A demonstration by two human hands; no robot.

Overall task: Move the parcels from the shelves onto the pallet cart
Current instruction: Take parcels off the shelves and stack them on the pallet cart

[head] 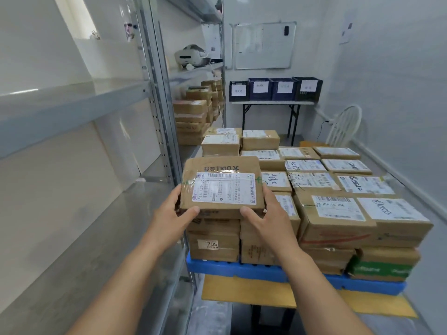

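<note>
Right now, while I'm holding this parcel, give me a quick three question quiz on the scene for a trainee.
1. True or false: both hands grip the held parcel, left hand and right hand at its near corners.
2. Multiple choice: the pallet under the stacked parcels is A) red, B) blue, C) grey.
3. Fill in: the number on the small label of the low box at the stack's near left corner is ___.

Key: 1 true. 2 B. 3 705.
</note>
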